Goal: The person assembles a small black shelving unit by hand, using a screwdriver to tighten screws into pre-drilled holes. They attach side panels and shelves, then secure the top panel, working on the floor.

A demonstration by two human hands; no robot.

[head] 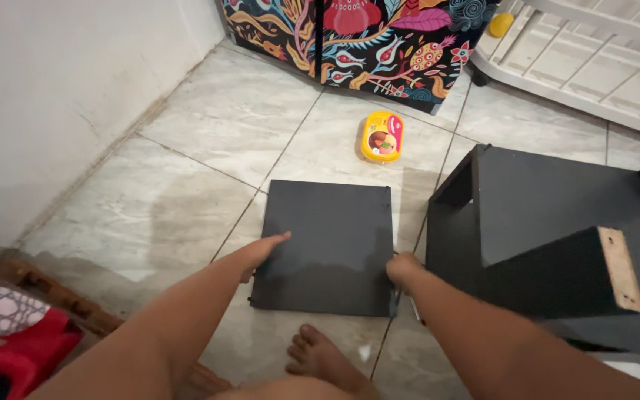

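Observation:
A flat black square board (331, 237) lies on the tiled floor in front of me. My left hand (263, 250) rests on its left edge with the fingers stretched out flat. At the board's right edge my right hand (403, 270) is curled closed; a thin tool seems to stick out below it, but I cannot tell what it is. A partly built black wooden furniture piece (557, 244) lies on its side just right of the board, one bare wood end showing.
A small yellow plastic tub (382, 137) sits on the floor beyond the board. Behind it stands a cabinet with a colourful floral pattern (357, 37), and a white rack (594, 59) at the top right. A white wall runs along the left. My bare foot (320, 355) is below the board.

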